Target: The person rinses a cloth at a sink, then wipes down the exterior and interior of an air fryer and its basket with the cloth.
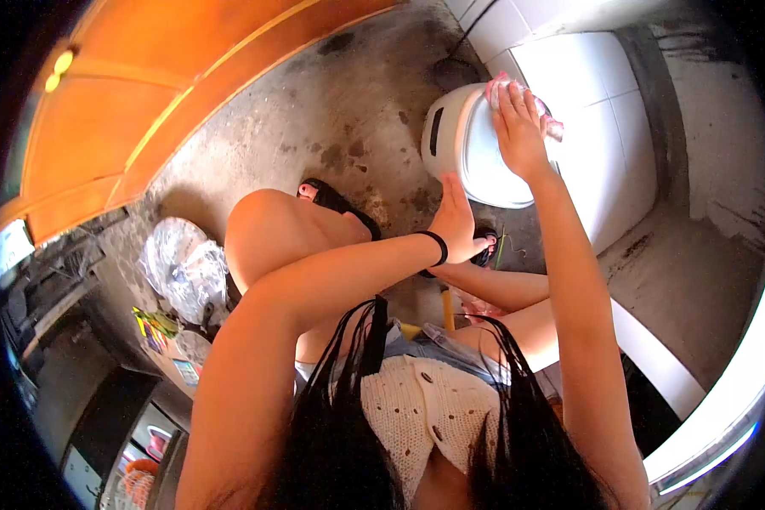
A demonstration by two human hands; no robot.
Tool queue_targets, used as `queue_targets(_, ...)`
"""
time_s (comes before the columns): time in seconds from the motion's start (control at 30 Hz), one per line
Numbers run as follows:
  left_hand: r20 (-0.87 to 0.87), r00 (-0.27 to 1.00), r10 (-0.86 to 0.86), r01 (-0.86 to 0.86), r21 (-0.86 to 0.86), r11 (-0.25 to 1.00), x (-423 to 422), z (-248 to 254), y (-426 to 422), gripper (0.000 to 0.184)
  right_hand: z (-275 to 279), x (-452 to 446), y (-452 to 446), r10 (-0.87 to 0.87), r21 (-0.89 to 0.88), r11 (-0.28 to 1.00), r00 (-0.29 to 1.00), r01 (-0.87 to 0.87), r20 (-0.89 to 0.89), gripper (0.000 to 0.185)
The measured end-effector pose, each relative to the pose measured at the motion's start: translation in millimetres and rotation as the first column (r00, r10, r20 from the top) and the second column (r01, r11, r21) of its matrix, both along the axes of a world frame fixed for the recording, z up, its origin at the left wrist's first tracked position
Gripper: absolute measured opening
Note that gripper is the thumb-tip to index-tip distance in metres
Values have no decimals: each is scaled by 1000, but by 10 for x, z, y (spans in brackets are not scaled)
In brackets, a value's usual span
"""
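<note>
A white rounded container with a lid, much like a rice cooker (490, 161), stands on the floor in front of me, with a dark slot in its side. My right hand (520, 127) presses a pink and white cloth (554, 127) against its top, fingers laid long over the fabric. Lower down, my left hand (457, 223) has its fingers stretched out, the tips touching the container's near side. A black band circles that wrist. The cloth's underside is hidden by my right hand.
White tiles (586, 76) border the container on the right. A dark cord (472, 32) runs behind it. Orange wooden cabinets (110, 110) line the upper left. A clear plastic bag (185, 268) lies left of my knee. My sandalled foot (336, 200) rests on the stained concrete floor.
</note>
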State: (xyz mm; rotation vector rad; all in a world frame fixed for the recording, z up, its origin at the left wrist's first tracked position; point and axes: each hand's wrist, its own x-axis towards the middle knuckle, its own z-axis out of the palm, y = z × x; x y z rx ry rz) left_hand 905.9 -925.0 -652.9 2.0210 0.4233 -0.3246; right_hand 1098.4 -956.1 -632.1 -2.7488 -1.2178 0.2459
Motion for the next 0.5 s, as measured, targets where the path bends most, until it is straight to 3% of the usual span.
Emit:
queue_targets(0.03,-64,995,-77,77,-1,997,-42,-7,8,113,42,-23,128,-22,-79,997,999,25,37,47)
queue_targets(0.07,-91,987,-131,129,-28,991,-64,-14,25,111,-62,-31,176,15,-46,999,992,-10,127,46)
queue_targets(0.13,-136,961,-242,232,-83,969,-39,0,98,107,-17,-86,333,131,-122,986,982,-115,134,44)
queue_targets(0.2,-146,971,-187,177,-81,981,3,90,171,103,48,-186,514,246,-154,962,959,-224,141,39)
queue_targets(0.3,-156,985,-67,45,-141,989,110,8,174,99,-25,-206,769,383,-356,889,895,-290,227,38)
queue_targets(0.37,-204,968,-147,110,-182,977,249,7,193,100,-95,-260,923,419,-506,829,863,-237,283,37)
queue_targets(0.4,-205,971,-126,65,-282,957,276,9,211,102,-151,-297,999,442,-576,791,845,-208,301,37)
queue_targets(0.43,-182,982,-54,8,-246,969,309,-69,99,104,-196,-344,1043,465,-642,747,826,-173,319,38)
queue_targets(0.47,-183,982,-41,-1,-225,974,469,-410,-174,99,-223,-428,1034,508,-665,721,801,-195,316,38)
queue_targets(0.5,-59,998,-32,12,-310,951,454,-356,-99,85,-271,-541,990,550,-686,695,775,-216,312,38)
